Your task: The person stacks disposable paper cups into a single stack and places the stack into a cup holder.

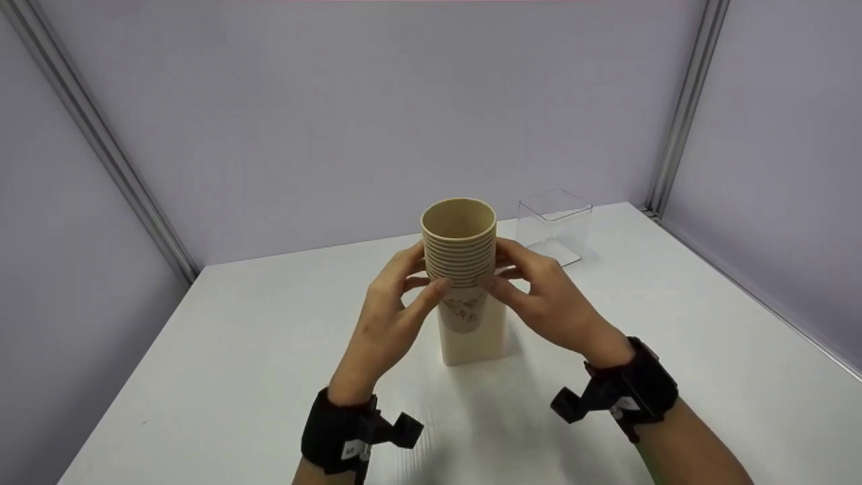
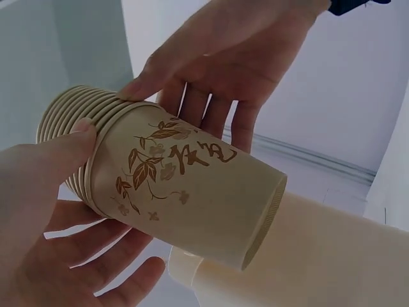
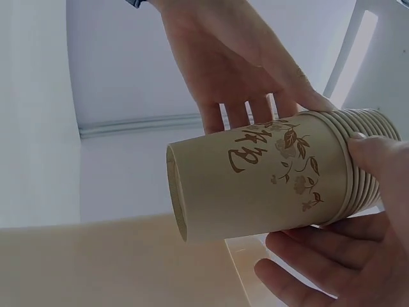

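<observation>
On white table (image 1: 673, 350), lilac partition walls (image 1: 303, 121) behind.

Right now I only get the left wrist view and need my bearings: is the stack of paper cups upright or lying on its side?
Observer: Upright in the head view: the stack of cups is mouth up, with the left hand and right hand pinching its rims.
Operator: What is the beige thing beneath it?
Observer: A tall beige box standing on the white table.
Operator: Anything else out there?
Observer: A clear box behind the stack, towards the right hand's side.
</observation>
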